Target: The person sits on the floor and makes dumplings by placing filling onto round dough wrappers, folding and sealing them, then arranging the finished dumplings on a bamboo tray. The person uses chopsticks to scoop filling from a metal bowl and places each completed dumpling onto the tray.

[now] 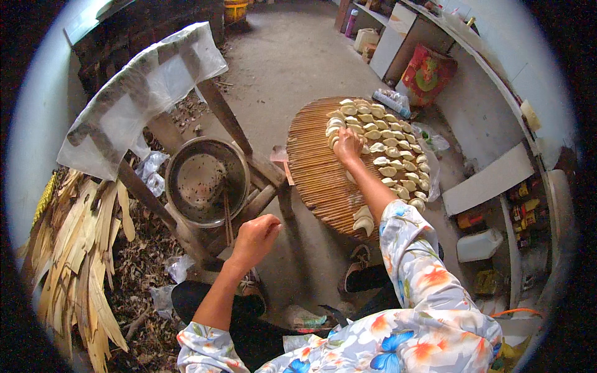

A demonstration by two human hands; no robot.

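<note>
My right hand (348, 143) reaches onto a round tray of thin wooden or reed slats (310, 154), its fingers at the left edge of the rows of folded dumplings (392, 152). Whether a dumpling is between those fingers is hidden. Two or more dumplings (363, 220) lie apart near the tray's front edge. My left hand (256, 238) hangs in the air with curled fingers, in front of a metal bowl (200, 175) on a wooden chair. The bowl holds a dark-flecked remainder, and a pair of chopsticks (227, 210) leans in it. Nothing shows clearly in the left hand.
Plastic sheeting (154, 84) covers the chair's back. Dry husks or wood strips (79, 265) and leaf litter lie at the left. Shelving (487, 179) with a white plastic jug (479, 245) stands at the right. A red patterned cushion (426, 74) rests behind the tray.
</note>
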